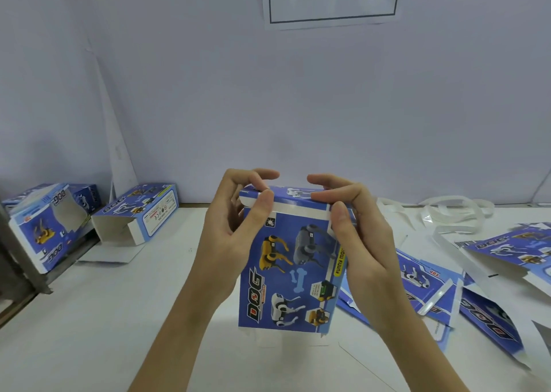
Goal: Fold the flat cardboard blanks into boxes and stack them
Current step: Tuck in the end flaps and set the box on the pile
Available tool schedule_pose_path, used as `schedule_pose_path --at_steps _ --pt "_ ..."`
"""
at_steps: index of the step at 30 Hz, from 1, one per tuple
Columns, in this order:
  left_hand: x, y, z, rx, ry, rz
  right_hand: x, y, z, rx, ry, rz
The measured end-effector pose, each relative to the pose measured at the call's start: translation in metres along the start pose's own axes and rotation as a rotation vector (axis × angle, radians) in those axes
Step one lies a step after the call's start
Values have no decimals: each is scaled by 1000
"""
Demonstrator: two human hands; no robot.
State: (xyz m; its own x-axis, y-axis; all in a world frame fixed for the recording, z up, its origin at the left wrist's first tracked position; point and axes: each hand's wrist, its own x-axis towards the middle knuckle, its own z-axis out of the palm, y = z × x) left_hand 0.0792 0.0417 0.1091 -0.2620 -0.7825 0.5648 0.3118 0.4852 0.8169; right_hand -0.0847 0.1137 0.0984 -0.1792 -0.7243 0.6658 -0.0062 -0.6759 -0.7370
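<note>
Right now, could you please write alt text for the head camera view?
Two hands, left hand and right hand, hold an upright blue box over a white table, thumbs pressing its top flap. Folded boxes sit left; flat blanks lie right.

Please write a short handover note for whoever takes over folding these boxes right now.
Left hand and right hand: both grip the top of the box, held upright above the table, pressing its top flap shut.
Done: two boxes lie at far left, the nearer with an end open.
Left: flat blanks spread at right remain to be folded; nothing looks neatly stacked yet.
</note>
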Motion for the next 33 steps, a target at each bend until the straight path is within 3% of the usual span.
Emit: schedule_pose_path --at_steps 13,28,33 --pt "-1 8 -7 -76 10 54 -2 18 7 -28 4 -172" --pt "0 8 -11 61 -14 165 -6 29 12 -88 8 -302" --pt "1 8 -16 3 -91 99 -7 31 12 -132 36 -320"
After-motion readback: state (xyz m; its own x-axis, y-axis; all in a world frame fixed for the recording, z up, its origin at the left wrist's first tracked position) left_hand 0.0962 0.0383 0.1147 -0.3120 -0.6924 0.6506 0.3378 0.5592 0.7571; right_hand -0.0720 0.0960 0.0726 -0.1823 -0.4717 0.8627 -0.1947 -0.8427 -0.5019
